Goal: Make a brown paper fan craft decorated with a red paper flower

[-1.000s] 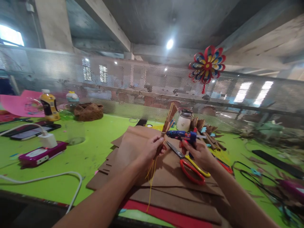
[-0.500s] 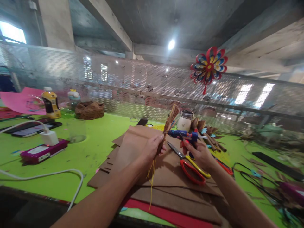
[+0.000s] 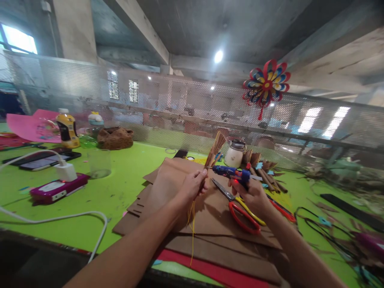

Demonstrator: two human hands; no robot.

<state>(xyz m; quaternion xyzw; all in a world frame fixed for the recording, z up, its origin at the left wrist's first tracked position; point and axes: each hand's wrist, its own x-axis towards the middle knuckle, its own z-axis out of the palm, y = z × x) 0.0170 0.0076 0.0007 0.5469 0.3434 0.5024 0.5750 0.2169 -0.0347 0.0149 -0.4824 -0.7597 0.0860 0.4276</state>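
My left hand [image 3: 195,185] is closed around the lower part of a small brown fan-shaped bundle of folded paper [image 3: 216,147], whose pleats spread upward. Yellow string [image 3: 193,232] hangs below that hand. In my right hand [image 3: 250,194] is a blue hot glue gun [image 3: 229,172], its nozzle pointing left and at the bundle just above my left fingers. A clear glue stick pokes out of the gun's rear. Beneath the hands lie scissors [image 3: 244,216] with one red and one yellow handle, on stacked brown paper sheets [image 3: 168,188].
On the green table [image 3: 120,188] stand a purple power strip [image 3: 60,188], a clear cup [image 3: 100,164], a yellow bottle [image 3: 68,130] and a white jar [image 3: 234,154]. More brown paper bundles [image 3: 265,172] lie right of the jar. Black cables and scraps cover the right side.
The view has shifted slightly, moving the scene a little to the right. Both hands keep their grip, and the glue gun's nozzle stays at the paper bundle.
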